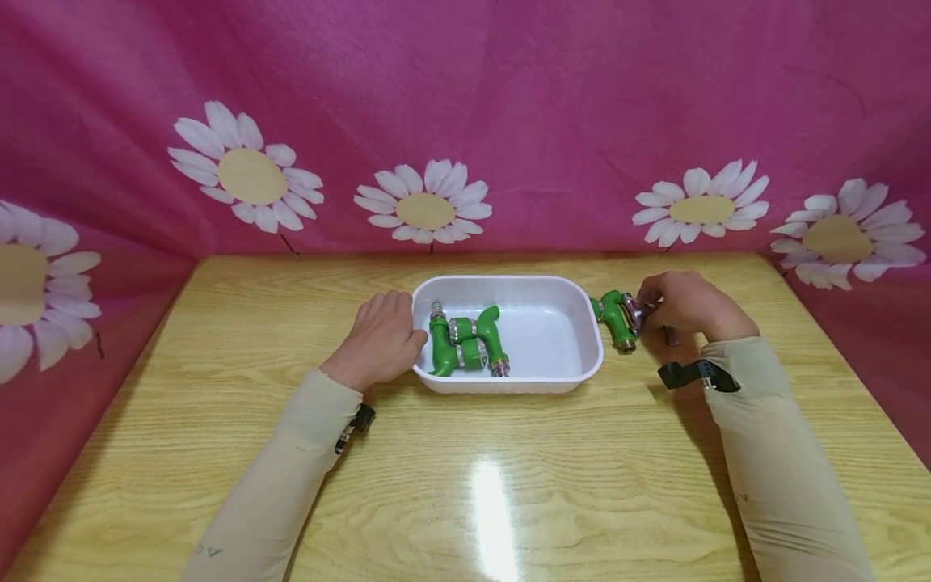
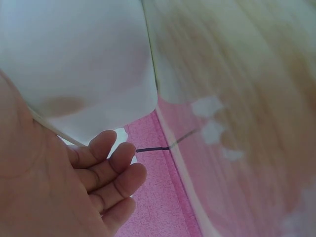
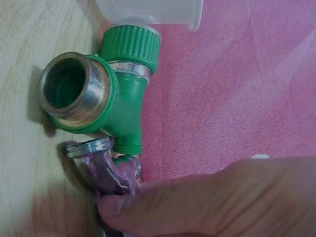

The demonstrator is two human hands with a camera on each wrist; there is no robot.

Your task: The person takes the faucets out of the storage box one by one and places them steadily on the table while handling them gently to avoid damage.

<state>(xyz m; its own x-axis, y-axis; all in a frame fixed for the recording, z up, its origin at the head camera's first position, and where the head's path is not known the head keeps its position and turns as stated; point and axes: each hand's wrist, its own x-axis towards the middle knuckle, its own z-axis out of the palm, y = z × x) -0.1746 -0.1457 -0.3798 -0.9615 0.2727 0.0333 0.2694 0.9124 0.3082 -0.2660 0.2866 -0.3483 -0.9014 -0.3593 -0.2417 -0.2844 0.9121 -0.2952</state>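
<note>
A white plastic tub (image 1: 538, 386) stands on the table. My left hand (image 1: 381, 335) grips its left rim, the thumb at the edge; in the left wrist view its fingers (image 2: 123, 180) are curled beside the tub wall. Two green plastic taps (image 1: 444, 352) with ribbed collars lie inside, at the left. Outside, by the right wall, lies another green tap (image 1: 618, 323), its threaded end toward the camera in the right wrist view. My right hand (image 1: 687, 303) pinches a shiny purplish metal tap (image 3: 106, 170) right beside that green one; the fingers behind it are hidden.
The wooden table (image 1: 407, 485) reaches back to a pink cloth (image 1: 545, 121) with printed daisies, which also hangs at both sides. A small dark piece (image 1: 671, 335) shows under my right hand, perhaps part of the metal tap.
</note>
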